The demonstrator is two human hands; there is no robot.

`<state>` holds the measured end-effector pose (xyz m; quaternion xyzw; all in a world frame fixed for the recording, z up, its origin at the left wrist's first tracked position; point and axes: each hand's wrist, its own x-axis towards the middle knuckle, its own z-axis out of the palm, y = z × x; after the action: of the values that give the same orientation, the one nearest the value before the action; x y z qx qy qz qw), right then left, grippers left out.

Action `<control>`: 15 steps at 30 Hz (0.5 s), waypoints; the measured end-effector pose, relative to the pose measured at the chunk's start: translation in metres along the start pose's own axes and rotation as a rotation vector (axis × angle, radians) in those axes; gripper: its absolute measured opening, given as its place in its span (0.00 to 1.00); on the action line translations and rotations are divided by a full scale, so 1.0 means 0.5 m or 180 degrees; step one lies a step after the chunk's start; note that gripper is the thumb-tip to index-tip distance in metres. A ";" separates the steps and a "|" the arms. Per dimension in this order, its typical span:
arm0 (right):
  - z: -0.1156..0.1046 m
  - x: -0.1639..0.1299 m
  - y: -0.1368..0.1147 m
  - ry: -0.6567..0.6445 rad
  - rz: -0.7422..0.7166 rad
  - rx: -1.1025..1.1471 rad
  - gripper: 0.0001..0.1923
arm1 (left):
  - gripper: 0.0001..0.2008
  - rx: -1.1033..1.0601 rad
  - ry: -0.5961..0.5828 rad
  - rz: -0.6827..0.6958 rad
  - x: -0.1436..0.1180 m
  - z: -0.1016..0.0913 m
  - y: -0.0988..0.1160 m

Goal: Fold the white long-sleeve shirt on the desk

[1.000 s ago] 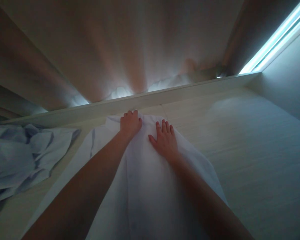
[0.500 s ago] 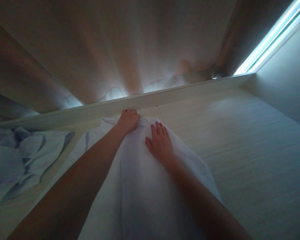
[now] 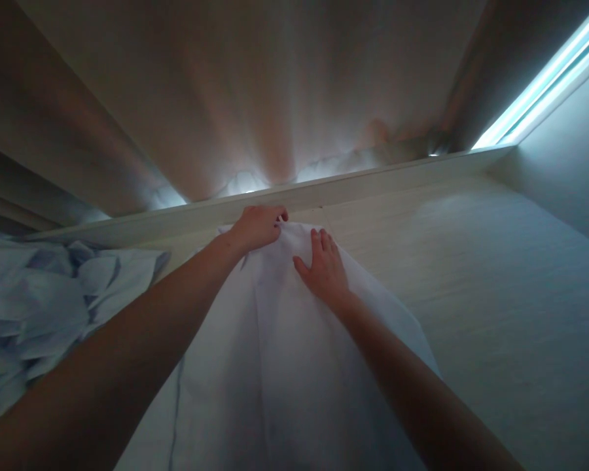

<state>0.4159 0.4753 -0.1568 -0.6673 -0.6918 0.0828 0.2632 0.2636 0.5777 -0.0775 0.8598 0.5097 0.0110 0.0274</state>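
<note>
A white shirt (image 3: 304, 353) lies spread in front of me, its far end close to the low ledge. My left hand (image 3: 259, 226) pinches the cloth at that far edge between thumb and fingers, lifting it slightly into a small peak. Flat on the shirt, just right of the pinched spot, rests my right hand (image 3: 324, 271) with thumb and fingers apart. My left forearm covers part of the shirt's left side.
Crumpled white cloth (image 3: 44, 294) is heaped at the left. The pale wood-look surface (image 3: 471, 281) stretches to the right. Beyond the low ledge (image 3: 363, 183) hangs a brown curtain (image 3: 275, 85). Bright light enters by a window frame (image 3: 544, 85) at the upper right.
My left hand has shifted slightly right along the shirt's far edge, pulling the cloth up into a pinch. My right hand stays flat on the shirt. The view has turned a little left.
</note>
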 end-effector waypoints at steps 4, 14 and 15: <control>-0.051 -0.108 0.024 -0.0035 0.0008 0.0127 0.33 | 0.21 0.0231 0.0205 0.0189 -0.035 -0.006 0.024; -0.214 -0.581 0.200 -0.0011 0.0949 -0.0058 0.25 | 0.21 -0.0034 -0.0172 -0.0405 -0.449 -0.011 -0.024; -0.230 -0.609 0.210 0.0020 0.1178 -0.0119 0.27 | 0.21 -0.0135 -0.0220 -0.0715 -0.510 -0.014 -0.039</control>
<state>0.5541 0.1638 -0.1855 -0.7882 -0.5579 0.1149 0.2332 0.1237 0.3635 -0.0693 0.7964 0.6013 -0.0111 0.0642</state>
